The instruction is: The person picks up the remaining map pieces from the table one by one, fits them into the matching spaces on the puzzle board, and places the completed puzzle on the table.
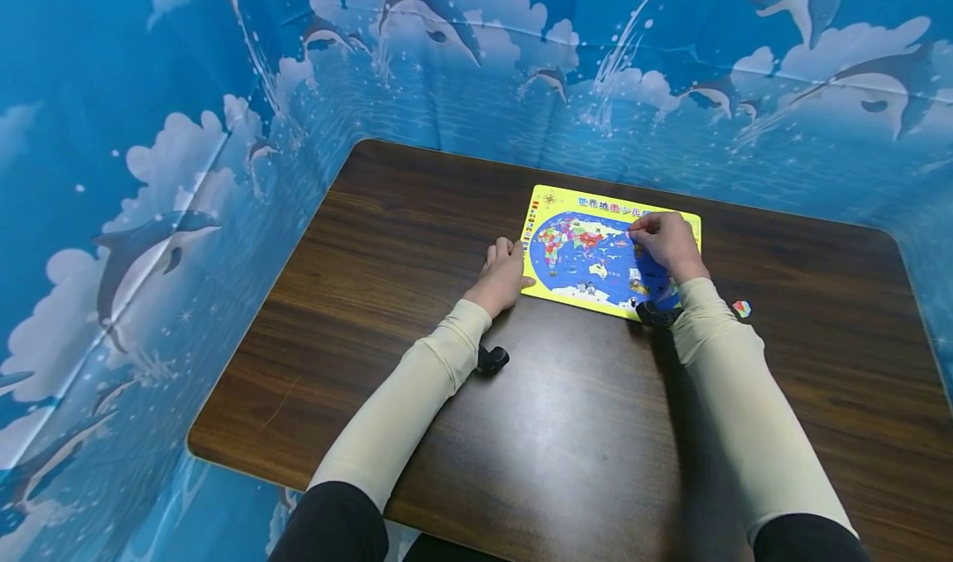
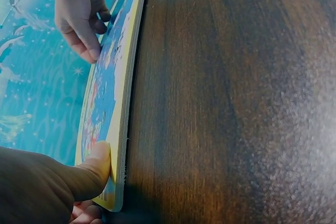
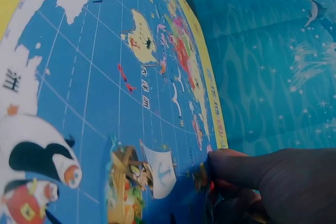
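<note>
A world map board point(image 1: 573, 252) with a yellow border and blue oceans lies on the dark wooden table. At its near left corner my left hand point(image 1: 497, 279) grips the edge, the thumb point(image 2: 100, 167) on the yellow border and the other fingers beside the edge. My right hand point(image 1: 670, 243) is over the right part of the map. Its thumb and fingers pinch a small piece with a red edge point(image 3: 211, 188), mostly hidden by the fingers. Under that hand, the printed sailing boat point(image 3: 160, 174) and penguins point(image 3: 44, 156) show on the map.
A small multicoloured piece point(image 1: 742, 308) lies on the table point(image 1: 417, 239) right of the board, close by my right wrist. Black wrist cameras point(image 1: 493, 359) sit on both wrists. A blue curtain with dolphins point(image 1: 462, 90) stands behind the table and along its left side.
</note>
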Demonstrator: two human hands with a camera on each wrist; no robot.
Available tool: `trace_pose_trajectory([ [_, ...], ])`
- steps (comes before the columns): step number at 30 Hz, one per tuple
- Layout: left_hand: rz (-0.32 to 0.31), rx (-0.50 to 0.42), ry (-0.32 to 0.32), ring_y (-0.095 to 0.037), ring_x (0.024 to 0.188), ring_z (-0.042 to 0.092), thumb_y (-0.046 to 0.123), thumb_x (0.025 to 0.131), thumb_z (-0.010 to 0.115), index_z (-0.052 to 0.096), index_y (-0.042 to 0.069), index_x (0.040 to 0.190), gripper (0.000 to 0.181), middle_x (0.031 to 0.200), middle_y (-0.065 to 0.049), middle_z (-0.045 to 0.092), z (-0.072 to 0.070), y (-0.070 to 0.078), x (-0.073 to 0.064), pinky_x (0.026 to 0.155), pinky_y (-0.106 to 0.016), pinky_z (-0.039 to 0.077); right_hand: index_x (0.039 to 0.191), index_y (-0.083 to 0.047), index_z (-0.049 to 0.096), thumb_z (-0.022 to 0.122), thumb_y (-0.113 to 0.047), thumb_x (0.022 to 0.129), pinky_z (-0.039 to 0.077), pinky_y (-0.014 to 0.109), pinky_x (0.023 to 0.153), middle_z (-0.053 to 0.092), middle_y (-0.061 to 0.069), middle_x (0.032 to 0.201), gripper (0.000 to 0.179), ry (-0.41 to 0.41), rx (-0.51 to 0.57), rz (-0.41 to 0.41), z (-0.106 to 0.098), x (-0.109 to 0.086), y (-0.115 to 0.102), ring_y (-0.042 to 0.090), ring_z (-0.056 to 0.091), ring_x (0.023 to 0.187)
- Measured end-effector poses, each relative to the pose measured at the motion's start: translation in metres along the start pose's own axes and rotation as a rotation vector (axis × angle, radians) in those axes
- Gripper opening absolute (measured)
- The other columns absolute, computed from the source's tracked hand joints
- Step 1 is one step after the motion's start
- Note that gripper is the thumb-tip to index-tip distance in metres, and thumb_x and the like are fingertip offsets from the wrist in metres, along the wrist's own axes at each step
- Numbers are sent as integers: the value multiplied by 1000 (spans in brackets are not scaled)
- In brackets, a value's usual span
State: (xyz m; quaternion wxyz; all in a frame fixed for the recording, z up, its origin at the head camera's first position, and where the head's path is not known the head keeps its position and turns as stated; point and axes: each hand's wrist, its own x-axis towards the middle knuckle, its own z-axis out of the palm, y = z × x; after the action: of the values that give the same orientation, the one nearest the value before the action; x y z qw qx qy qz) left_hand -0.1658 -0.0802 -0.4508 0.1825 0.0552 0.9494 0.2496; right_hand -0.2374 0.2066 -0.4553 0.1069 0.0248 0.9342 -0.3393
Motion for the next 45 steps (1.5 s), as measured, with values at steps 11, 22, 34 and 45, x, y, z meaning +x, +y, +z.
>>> trace_pose_trajectory([
  [11,14,0,3,-28,129,29,29,104,63,25,0,162,75,137,-12,31,-1,4,-2,111,-39,38,132,1,66,56,-40,107,50,55,97,63,27,132,49,70,52,59,-28,-30,23,37,58,107],
  [22,1,1,2,-28,128,28,29,105,62,23,0,163,77,136,-12,30,-2,3,-2,111,-39,38,142,-5,62,52,-53,105,44,29,75,59,-2,119,61,200,166,249,-69,-77,93,18,50,97],
  [34,12,1,2,-29,126,28,28,105,62,24,-1,162,75,134,-13,30,-1,4,-2,109,-39,37,133,2,63,52,-50,107,45,44,81,72,9,104,59,73,-18,197,-89,-120,150,28,59,98],
  [45,13,11,11,-28,126,29,29,104,63,25,-1,162,75,135,-13,31,2,2,0,107,-38,40,135,3,63,51,-32,111,44,60,90,57,36,136,44,-14,-115,20,-87,-119,150,47,53,115],
])
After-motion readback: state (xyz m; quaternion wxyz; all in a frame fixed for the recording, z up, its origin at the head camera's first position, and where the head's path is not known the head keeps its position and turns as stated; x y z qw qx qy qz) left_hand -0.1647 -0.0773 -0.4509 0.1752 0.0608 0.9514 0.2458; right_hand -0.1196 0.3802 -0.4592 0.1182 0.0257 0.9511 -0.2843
